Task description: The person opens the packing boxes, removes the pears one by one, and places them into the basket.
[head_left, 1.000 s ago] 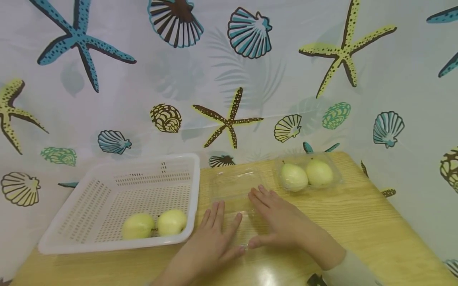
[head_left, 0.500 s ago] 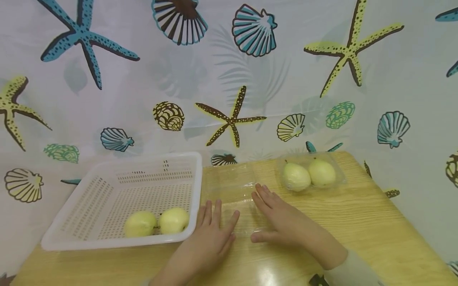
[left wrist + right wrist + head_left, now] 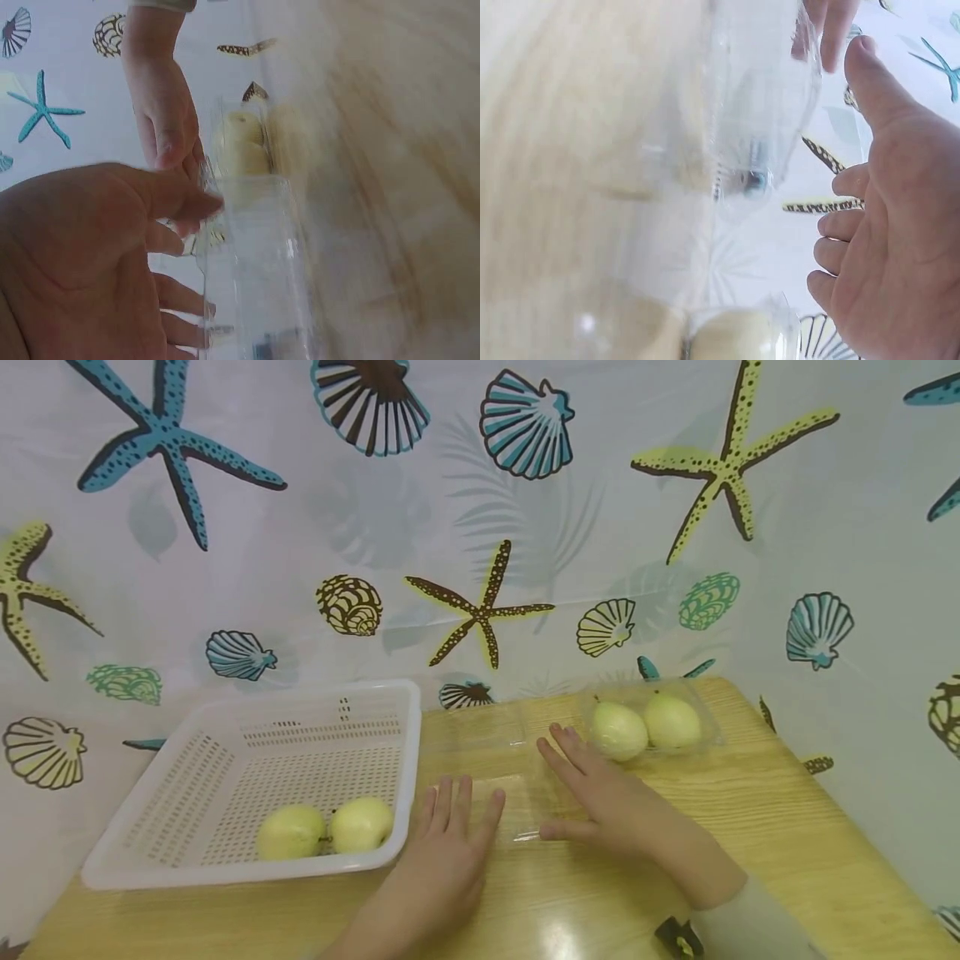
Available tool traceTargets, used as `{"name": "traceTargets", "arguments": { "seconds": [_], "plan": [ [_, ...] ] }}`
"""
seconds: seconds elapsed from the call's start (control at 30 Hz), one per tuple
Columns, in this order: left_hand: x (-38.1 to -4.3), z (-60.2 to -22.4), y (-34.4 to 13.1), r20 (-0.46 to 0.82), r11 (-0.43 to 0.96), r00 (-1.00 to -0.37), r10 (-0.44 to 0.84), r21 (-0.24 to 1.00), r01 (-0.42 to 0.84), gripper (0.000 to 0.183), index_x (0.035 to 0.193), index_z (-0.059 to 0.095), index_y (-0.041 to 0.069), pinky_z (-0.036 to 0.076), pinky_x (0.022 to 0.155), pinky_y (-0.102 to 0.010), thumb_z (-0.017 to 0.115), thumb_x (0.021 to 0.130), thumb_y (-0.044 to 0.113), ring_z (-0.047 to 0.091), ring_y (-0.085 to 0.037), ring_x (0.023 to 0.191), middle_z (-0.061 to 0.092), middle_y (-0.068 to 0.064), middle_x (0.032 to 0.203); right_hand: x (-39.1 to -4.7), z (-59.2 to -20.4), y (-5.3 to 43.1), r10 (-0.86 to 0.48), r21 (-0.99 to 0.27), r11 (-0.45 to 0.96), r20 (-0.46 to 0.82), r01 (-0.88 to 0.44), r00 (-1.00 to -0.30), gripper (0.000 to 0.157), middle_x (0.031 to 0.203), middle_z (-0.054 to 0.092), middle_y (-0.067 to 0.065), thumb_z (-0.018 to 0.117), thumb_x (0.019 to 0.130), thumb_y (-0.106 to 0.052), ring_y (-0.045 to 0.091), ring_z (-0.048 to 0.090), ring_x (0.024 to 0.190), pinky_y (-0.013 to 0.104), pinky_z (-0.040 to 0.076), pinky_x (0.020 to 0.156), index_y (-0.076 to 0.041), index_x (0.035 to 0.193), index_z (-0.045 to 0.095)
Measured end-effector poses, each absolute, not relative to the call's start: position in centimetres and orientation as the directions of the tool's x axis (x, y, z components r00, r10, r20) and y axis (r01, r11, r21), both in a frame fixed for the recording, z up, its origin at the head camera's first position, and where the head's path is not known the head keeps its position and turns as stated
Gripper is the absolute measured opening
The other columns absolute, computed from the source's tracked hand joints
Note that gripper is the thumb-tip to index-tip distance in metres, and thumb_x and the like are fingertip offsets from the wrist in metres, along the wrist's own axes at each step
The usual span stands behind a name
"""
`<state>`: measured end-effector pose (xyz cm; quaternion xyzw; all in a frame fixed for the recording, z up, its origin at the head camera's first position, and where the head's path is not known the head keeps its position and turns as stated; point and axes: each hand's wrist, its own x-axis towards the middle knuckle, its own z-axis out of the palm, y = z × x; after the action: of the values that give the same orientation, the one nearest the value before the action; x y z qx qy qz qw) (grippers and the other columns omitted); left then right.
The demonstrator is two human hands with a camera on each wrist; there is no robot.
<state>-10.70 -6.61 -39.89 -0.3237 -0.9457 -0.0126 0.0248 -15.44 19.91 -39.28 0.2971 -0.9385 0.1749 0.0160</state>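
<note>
A clear plastic container (image 3: 512,806), its two halves spread apart on the table, lies between my hands in the head view. My left hand (image 3: 447,864) is at its near left part, fingers extended. To its right is my right hand (image 3: 611,802), fingers spread, with the thumb close to the near right edge. Nothing is gripped by either hand; whether the fingertips touch the plastic is hard to tell. The left wrist view shows the transparent wall (image 3: 259,255) beside the left fingers. In the right wrist view, the right palm (image 3: 907,225) stands apart from the plastic (image 3: 757,97).
To the left stands a white perforated basket (image 3: 408,760) with two pale yellow-green pears (image 3: 362,825) in it. At the back right, another clear container (image 3: 708,735) holds two more pears (image 3: 671,722). A patterned curtain hangs behind the wooden table (image 3: 750,827).
The clear container has shifted a little away from me. My right hand has drawn slightly right, away from it, while the left stays near the same place.
</note>
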Motion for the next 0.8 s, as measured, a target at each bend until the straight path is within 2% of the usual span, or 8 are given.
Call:
{"name": "traceTargets", "arguments": {
  "seconds": [0.17,0.27,0.37,0.5,0.63,0.8],
  "plan": [
    [-9.8,-39.1,-4.5,0.088,0.733,-0.734,0.673,0.055,0.678,0.086,0.162,0.012,0.018,0.022,0.118,-0.059,0.059,0.096,0.047,0.015,-0.048,0.148,0.018,-0.024,0.162,-16.9,-38.5,22.1,-0.492,-0.303,0.797,0.174,-0.522,-0.853,0.1,0.168,0.003,0.012,0.058,0.087,-0.068,0.041,0.003,0.153,0.06,0.014,0.12,-0.016,0.161,0.015],
    [-9.4,-38.1,-2.7,0.1,0.696,-0.7,0.707,0.08,0.714,0.088,0.162,0.005,0.022,0.019,0.12,-0.057,0.056,0.097,0.051,0.009,-0.044,0.15,0.012,-0.02,0.165,-17.6,-38.2,23.9,-0.438,-0.303,0.825,0.192,-0.477,-0.878,0.099,0.167,0.004,0.016,0.062,0.088,-0.064,0.044,-0.002,0.152,0.062,0.01,0.12,-0.014,0.161,0.017],
    [-9.5,-37.2,-0.5,0.142,0.659,-0.663,0.735,0.078,0.748,0.087,0.162,0.003,0.023,0.022,0.119,-0.057,0.054,0.098,0.052,0.012,-0.044,0.15,0.013,-0.019,0.165,-18.1,-37.8,25.7,-0.379,-0.281,0.861,0.201,-0.424,-0.903,0.102,0.166,0.003,0.022,0.068,0.086,-0.06,0.048,-0.006,0.15,0.066,0.008,0.118,-0.01,0.16,0.018],
    [-10.4,-36.3,2.4,0.216,0.623,-0.627,0.748,0.096,0.776,0.085,0.162,0.01,0.021,0.031,0.115,-0.057,0.055,0.097,0.052,0.022,-0.044,0.148,0.02,-0.017,0.164,-18.7,-37.6,27.8,-0.31,-0.233,0.907,0.193,-0.351,-0.931,0.105,0.163,0.006,0.031,0.076,0.083,-0.051,0.057,-0.006,0.146,0.074,0.01,0.112,-0.007,0.159,0.019],
    [-12.0,-36.1,4.7,0.268,0.63,-0.642,0.719,0.14,0.764,0.08,0.16,0.021,0.021,0.033,0.115,-0.054,0.059,0.096,0.05,0.027,-0.043,0.147,0.025,-0.015,0.163,-19.3,-38.0,29.3,-0.279,-0.241,0.918,0.178,-0.316,-0.944,0.104,0.161,0.003,0.034,0.075,0.085,-0.049,0.06,-0.007,0.144,0.076,0.011,0.11,-0.008,0.16,0.016],
    [-14.3,-36.2,6.9,0.266,0.649,-0.686,0.678,0.222,0.728,0.074,0.158,0.028,0.021,0.03,0.117,-0.052,0.059,0.097,0.046,0.026,-0.045,0.147,0.025,-0.017,0.162,-19.4,-38.3,30.5,-0.238,-0.334,0.904,0.122,-0.266,-0.964,0.107,0.163,-0.007,0.028,0.065,0.087,-0.063,0.055,-0.014,0.145,0.078,0.014,0.107,-0.014,0.162,0.005]
  ]
}}
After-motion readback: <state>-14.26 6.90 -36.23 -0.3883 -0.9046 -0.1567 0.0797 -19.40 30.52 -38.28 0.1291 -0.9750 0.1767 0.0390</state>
